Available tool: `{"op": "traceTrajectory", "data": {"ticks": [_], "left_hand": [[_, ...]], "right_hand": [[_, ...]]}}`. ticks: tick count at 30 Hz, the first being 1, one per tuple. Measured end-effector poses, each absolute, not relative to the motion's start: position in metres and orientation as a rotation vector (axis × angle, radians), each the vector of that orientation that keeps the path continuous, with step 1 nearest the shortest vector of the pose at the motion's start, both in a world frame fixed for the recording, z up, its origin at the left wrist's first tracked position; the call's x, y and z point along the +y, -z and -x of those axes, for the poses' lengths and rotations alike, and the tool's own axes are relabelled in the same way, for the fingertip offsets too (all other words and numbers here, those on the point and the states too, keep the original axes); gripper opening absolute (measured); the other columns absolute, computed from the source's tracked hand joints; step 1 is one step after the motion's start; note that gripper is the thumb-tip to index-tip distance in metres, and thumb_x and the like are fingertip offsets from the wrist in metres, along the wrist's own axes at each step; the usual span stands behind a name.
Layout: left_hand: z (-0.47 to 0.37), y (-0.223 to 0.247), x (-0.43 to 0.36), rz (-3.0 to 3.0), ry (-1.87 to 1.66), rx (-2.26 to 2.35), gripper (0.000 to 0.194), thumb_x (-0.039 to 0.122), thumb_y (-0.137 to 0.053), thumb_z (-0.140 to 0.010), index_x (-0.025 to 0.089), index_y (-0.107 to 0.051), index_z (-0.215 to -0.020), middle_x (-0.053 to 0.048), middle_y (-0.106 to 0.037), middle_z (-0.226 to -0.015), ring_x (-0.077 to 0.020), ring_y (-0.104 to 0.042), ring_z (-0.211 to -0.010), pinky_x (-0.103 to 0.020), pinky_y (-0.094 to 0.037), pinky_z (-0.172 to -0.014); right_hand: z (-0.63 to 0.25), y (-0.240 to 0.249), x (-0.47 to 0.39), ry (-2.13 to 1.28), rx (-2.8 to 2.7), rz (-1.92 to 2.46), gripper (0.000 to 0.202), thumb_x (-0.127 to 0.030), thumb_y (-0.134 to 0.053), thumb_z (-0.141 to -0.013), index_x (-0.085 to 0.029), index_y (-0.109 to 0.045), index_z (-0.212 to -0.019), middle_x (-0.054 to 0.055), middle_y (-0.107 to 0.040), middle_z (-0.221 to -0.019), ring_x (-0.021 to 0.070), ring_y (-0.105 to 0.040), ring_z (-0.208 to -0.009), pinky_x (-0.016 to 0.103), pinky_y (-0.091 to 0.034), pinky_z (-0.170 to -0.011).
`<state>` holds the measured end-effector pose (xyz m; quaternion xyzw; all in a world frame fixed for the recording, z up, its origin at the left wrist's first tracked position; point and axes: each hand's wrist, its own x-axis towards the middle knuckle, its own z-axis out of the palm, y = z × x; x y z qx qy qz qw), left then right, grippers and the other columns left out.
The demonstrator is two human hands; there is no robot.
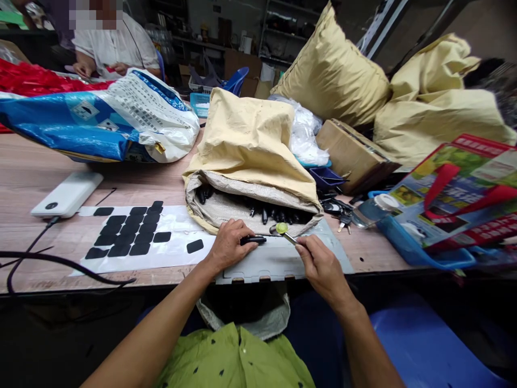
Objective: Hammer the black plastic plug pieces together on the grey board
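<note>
My left hand (231, 245) is closed around a slim black pen-shaped piece (255, 240), held low over a grey board (258, 264) at the table's front. In my right hand (323, 267) is a small hammer (287, 235) with a metal shaft and a yellow-green end on its head. The hammer's head is just right of the black piece's tip; whether they touch I cannot tell. Right behind both hands lies a yellow sack (246, 124), its mouth open toward me, with several dark pieces (265, 215) inside.
White backing sheets (173, 253) with several black rounded stickers (125, 237) lie left, near a white power bank (68, 195) and cable. A blue-white bag (121, 118) is behind them. Right are keys (345, 220), a jar (374, 210) and a blue basket (424, 253). Another person (117, 48) sits opposite.
</note>
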<state>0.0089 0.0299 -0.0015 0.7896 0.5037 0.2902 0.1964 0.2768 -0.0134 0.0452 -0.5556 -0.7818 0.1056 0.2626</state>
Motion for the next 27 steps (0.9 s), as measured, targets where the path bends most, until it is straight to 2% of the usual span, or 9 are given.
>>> {"op": "traceTrajectory", "data": {"ticks": [4,9,14,19,23,27], "left_hand": [[-0.009,0.004,0.031,-2.205,-0.826,1.434,0.013,0.034,-0.077,-0.087,0.028,-0.080,-0.097,-0.003,-0.068,-0.091,-0.0231,-0.058,-0.095,-0.038,-0.038,-0.083],[-0.010,0.003,0.032,-2.185,-0.831,1.415,0.013,0.033,-0.077,-0.087,0.028,-0.081,-0.098,-0.002,-0.069,-0.092,-0.0223,-0.059,-0.094,-0.038,-0.038,-0.082],[-0.012,0.000,0.032,-2.161,-0.841,1.422,0.009,0.029,-0.080,-0.084,0.026,-0.081,-0.093,-0.002,-0.070,-0.091,-0.0225,-0.059,-0.095,-0.038,-0.037,-0.084],[-0.012,0.000,0.031,-2.144,-0.855,1.427,0.009,0.029,-0.080,-0.084,0.026,-0.080,-0.093,-0.001,-0.069,-0.090,-0.0224,-0.059,-0.095,-0.038,-0.038,-0.085],[-0.011,-0.001,0.031,-2.132,-0.847,1.420,0.006,0.030,-0.078,-0.085,0.025,-0.079,-0.088,-0.001,-0.067,-0.088,-0.0218,-0.058,-0.093,-0.037,-0.039,-0.084],[-0.011,-0.001,0.032,-2.097,-0.873,1.415,0.010,0.024,-0.078,-0.081,0.026,-0.079,-0.090,-0.001,-0.069,-0.088,-0.0218,-0.059,-0.093,-0.037,-0.040,-0.086]], "right_hand": [[-0.249,-0.049,-0.026,-0.325,-2.043,1.449,0.027,-0.031,-0.044,-0.106,-0.026,-0.061,-0.127,0.007,-0.068,-0.111,0.0222,-0.065,-0.103,0.034,-0.051,-0.089],[-0.236,-0.049,-0.033,-0.232,-1.977,1.492,0.036,-0.029,-0.046,-0.106,-0.031,-0.061,-0.138,0.005,-0.068,-0.105,0.0195,-0.067,-0.093,0.030,-0.053,-0.082],[-0.234,-0.040,-0.032,-0.220,-2.020,1.547,0.036,-0.026,-0.046,-0.105,-0.031,-0.064,-0.136,0.005,-0.067,-0.097,0.0186,-0.067,-0.087,0.028,-0.052,-0.073],[-0.226,-0.042,-0.033,-0.224,-1.979,1.535,0.036,-0.028,-0.046,-0.106,-0.031,-0.064,-0.137,0.005,-0.067,-0.099,0.0192,-0.067,-0.089,0.029,-0.052,-0.077],[-0.218,-0.039,-0.036,-0.236,-2.031,1.517,0.036,-0.028,-0.045,-0.106,-0.031,-0.065,-0.135,0.005,-0.067,-0.095,0.0187,-0.067,-0.085,0.029,-0.051,-0.073],[-0.225,-0.035,-0.034,-0.237,-2.002,1.564,0.033,-0.030,-0.047,-0.105,-0.029,-0.067,-0.132,0.005,-0.068,-0.098,0.0199,-0.067,-0.090,0.030,-0.051,-0.077]]}}
